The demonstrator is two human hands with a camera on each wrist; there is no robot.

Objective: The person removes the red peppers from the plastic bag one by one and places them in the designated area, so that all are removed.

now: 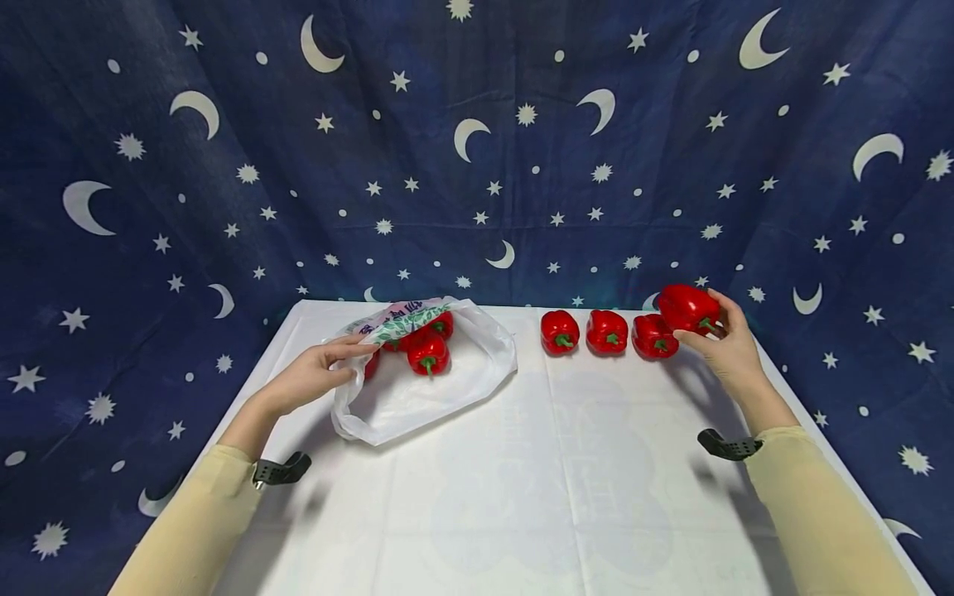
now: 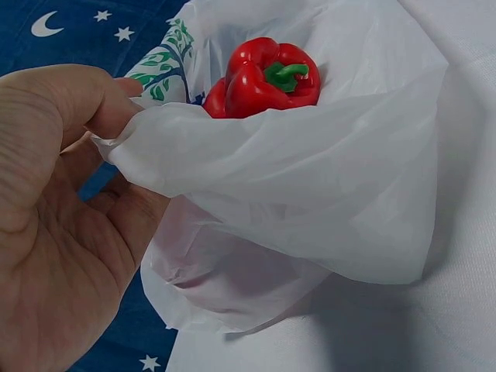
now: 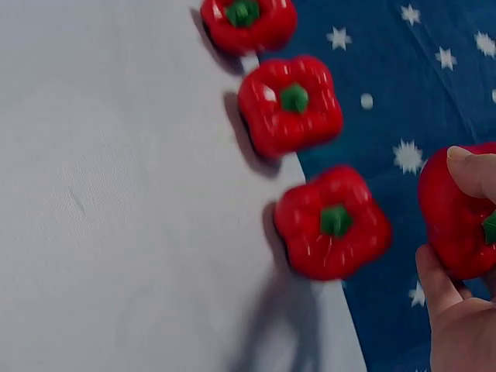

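Note:
My left hand (image 1: 309,379) pinches the edge of a white plastic bag (image 1: 477,348) between thumb and fingers, at the left of the table. The bag's mouth faces me, and several red bell peppers lie inside, one red bell pepper (image 2: 263,81) plain in the left wrist view. Printed writing and green leaves mark the bag's upper side. At the far right, my right hand (image 1: 726,348) grips another red bell pepper (image 1: 687,308), its green stem toward me. In the head view it overlaps the rightmost pepper (image 1: 654,338) of the row on the table.
Two more red peppers, a middle pepper (image 1: 607,333) and a left pepper (image 1: 559,333), stand in that row along the back edge of the white table (image 1: 522,505). A dark blue cloth (image 1: 417,149) with moons and stars hangs behind and at both sides.

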